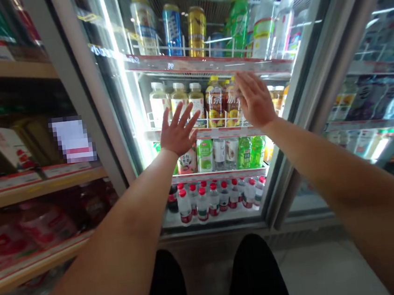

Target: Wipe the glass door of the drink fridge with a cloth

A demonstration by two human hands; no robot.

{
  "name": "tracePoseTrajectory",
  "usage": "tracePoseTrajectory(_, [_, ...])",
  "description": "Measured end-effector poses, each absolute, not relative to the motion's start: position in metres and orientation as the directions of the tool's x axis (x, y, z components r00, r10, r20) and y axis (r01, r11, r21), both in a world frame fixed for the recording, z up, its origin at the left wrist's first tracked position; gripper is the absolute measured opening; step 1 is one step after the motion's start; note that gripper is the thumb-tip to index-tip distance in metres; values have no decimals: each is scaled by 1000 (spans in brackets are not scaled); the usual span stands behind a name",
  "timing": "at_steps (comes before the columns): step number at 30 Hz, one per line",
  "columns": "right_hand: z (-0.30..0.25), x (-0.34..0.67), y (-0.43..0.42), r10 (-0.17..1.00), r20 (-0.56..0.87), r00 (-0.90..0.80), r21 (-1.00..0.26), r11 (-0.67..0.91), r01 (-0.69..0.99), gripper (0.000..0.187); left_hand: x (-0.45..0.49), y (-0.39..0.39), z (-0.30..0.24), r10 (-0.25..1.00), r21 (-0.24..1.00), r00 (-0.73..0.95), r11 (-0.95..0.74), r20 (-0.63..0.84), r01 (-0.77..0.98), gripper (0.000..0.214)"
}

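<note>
This is a shop: bottled drinks [214,99] line a lit cooler [232,215] beside shelves [42,186] with price labels [66,169].

The left hand [178,133], fingers spread, hovers before white-capped bottles [159,100] in a lit drinks cooler [213,231]; the right hand [255,96] partly covers yellow-capped tea bottles [215,101].

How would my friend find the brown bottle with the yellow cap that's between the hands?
Look into the lit fridge, at the shelf just below the cans. Between the left hand and the right hand stands the brown-labelled bottle. Its yellow cap sets it apart from the pale-capped bottle on one side, and the right hand hides part of its twin on the other.
</note>
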State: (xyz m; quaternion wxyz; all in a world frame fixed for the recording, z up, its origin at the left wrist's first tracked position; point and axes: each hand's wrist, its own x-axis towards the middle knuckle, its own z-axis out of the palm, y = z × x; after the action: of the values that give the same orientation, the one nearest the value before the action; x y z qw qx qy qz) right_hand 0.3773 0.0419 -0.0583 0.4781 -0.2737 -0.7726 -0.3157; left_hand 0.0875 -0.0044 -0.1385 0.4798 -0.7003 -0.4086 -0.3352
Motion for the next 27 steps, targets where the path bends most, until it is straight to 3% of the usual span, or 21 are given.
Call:
tracePoseTrajectory(5, [-47, 376, 53, 91, 986, -143, 58, 614, 788, 57, 88, -5, -138, 256, -393, 438, -209, 862, 896, 62])
tracePoseTrajectory(11, [-74, 364, 38, 137, 900, -413, 213, 688, 693, 53, 88, -3, -139, 261, -376, 430, -230, 864, 897, 60])
tracePoseTrajectory(18, [-51, 367, 55, 109, 971, -214, 96, 640, 762, 58, 88, -3, -138, 277, -384, 439, -233, 854, 894, 60])
tracePoseTrajectory(24, [-78, 363, 36, 121, 872, -474, 289, 655, 699, 55, 87, -1, -139, 229, -412, 456, -215, 860, 885, 61])
tracePoseTrajectory(27, [-56, 368, 42, 129, 892, -433, 262, 634, 728, 55, 87, -2, -139, 252, -385, 441, -244, 861, 890, 63])
